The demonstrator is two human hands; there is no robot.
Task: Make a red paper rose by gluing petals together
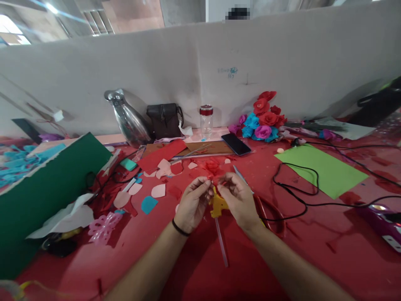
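My left hand (192, 205) and my right hand (238, 198) meet over the middle of the red table (313, 251), fingertips pinched together on a small red paper piece (213, 180). Just below the hands lies a yellow glue gun (217, 205) with a clear glue stick (222, 244) sticking out toward me. Red-handled scissors (269, 215) lie right of my right hand, blades pointing away. A finished red paper flower (212, 166) sits just beyond the fingers.
Cut petals in pink, red and blue (158, 191) lie scattered to the left beside a green board (46, 188). A green sheet (326, 169), black cable (297, 196), phone (235, 144), jar (206, 119), vase (128, 119), bag (163, 120) and paper flower bouquet (263, 119) stand farther back.
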